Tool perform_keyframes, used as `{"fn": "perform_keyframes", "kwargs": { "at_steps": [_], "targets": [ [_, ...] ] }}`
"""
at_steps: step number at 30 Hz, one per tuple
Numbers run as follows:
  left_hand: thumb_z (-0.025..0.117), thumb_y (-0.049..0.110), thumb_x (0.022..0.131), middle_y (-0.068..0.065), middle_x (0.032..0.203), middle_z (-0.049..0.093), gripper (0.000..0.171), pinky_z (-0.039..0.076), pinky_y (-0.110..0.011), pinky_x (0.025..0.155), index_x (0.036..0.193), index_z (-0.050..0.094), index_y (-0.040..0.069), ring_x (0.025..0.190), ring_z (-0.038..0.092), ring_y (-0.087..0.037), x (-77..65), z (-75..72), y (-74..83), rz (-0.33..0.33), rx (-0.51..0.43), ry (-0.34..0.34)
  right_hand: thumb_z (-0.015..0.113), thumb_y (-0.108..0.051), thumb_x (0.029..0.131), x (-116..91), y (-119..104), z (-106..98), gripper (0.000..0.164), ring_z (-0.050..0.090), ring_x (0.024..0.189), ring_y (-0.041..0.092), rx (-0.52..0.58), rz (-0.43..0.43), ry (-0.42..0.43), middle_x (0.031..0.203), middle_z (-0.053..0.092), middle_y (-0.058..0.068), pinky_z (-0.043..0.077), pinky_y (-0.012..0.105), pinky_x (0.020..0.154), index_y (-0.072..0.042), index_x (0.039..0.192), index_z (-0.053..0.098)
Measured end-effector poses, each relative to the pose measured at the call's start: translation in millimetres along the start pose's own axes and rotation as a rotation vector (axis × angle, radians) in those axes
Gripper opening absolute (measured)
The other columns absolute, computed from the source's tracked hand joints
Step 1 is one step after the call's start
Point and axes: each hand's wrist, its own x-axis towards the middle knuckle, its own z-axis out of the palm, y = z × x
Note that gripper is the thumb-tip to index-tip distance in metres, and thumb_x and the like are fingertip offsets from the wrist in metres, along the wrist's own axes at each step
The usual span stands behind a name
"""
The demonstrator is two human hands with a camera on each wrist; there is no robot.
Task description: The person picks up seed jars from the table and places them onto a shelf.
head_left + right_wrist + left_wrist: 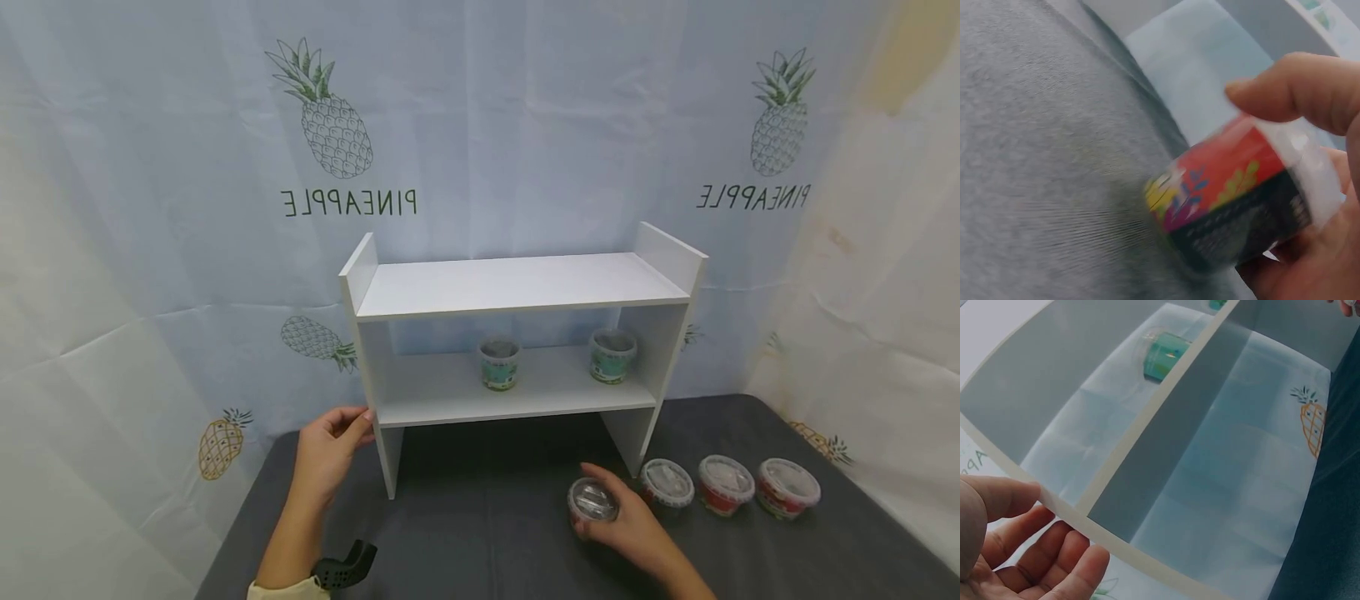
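One dark worktop (465,533) is topped by a white shelf unit (517,282), its edge pinched by the left hand (330,442). Well apart, a lidded tub (592,500) is gripped by the right hand (630,521), with three more tubs (726,485) just right of it.

Three views: one well back from the head, two close in from the wrists
Looking forward and down from the head, taking in the whole white shelf (517,279) at centre, left hand (330,442) between 7 and 8 o'clock, right hand (628,523) at 5; from the left wrist, facing the shelf's left end at a slant, with that hand near at 8 o'clock, and sharing with the head view a teal tub (1165,357) at 12; from the right wrist, very near the held tub (1229,194) at 4 o'clock, facing across grey cloth (1035,150), sharing tub and part of shelf with the head view.
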Motion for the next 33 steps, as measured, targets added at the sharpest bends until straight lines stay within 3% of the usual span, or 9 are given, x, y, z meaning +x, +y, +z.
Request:
{"fn": "perform_keyframes", "kwargs": {
  "at_steps": [9, 12, 16, 22, 33],
  "targets": [
    [0.066, 0.027, 0.096, -0.017, 0.116, 0.065, 0.036, 0.059, -0.027, 0.079, 0.115, 0.066, -0.004, 0.086, 0.068, -0.005, 1.0, 0.4, -0.8, 0.017, 0.001, -0.006, 0.083, -0.015, 0.078, 3.5, 15.9, 6.5, 0.090, 0.061, 0.105, 0.022, 0.186, 0.128, 0.022, 0.132, 0.054, 0.020, 0.053, 0.028, 0.078, -0.014, 0.152, 0.032],
    [0.066, 0.027, 0.096, -0.017, 0.116, 0.065, 0.037, 0.058, -0.025, 0.079, 0.116, 0.066, -0.004, 0.087, 0.067, -0.005, 0.6, -0.2, -0.5, 0.020, 0.009, -0.014, 0.083, -0.014, 0.078, 3.9, 17.8, 6.6, 0.090, 0.059, 0.110, 0.023, 0.221, 0.120, 0.010, 0.134, 0.052, 0.022, 0.053, 0.027, 0.080, -0.012, 0.152, 0.031],
    [0.065, 0.028, 0.096, -0.017, 0.117, 0.065, 0.037, 0.057, -0.022, 0.078, 0.116, 0.066, -0.003, 0.088, 0.067, -0.005, -0.3, -0.6, -0.5, 0.015, 0.021, -0.020, 0.081, -0.011, 0.080, 2.8, 20.7, 4.1, 0.092, 0.058, 0.111, 0.020, 0.270, 0.097, -0.070, 0.135, 0.049, 0.023, 0.053, 0.027, 0.083, -0.009, 0.153, 0.026],
    [0.066, 0.028, 0.096, -0.017, 0.117, 0.065, 0.037, 0.057, -0.021, 0.077, 0.116, 0.066, -0.003, 0.087, 0.067, -0.005, -0.4, -0.4, -1.2, 0.013, 0.022, -0.015, 0.066, -0.006, 0.085, 2.3, 25.5, -1.1, 0.085, 0.059, 0.110, 0.014, 0.357, 0.067, -0.189, 0.132, 0.050, 0.015, 0.051, 0.028, 0.088, -0.001, 0.153, 0.015],
    [0.065, 0.028, 0.097, -0.017, 0.117, 0.065, 0.037, 0.057, -0.021, 0.077, 0.116, 0.066, -0.003, 0.086, 0.067, -0.003, 0.4, -0.6, -1.7, 0.011, 0.028, -0.017, 0.067, -0.009, 0.088, 1.6, 24.6, -0.7, 0.081, 0.060, 0.110, 0.009, 0.393, 0.091, -0.171, 0.130, 0.054, 0.007, 0.051, 0.028, 0.088, 0.001, 0.152, 0.017]
  ]
}}
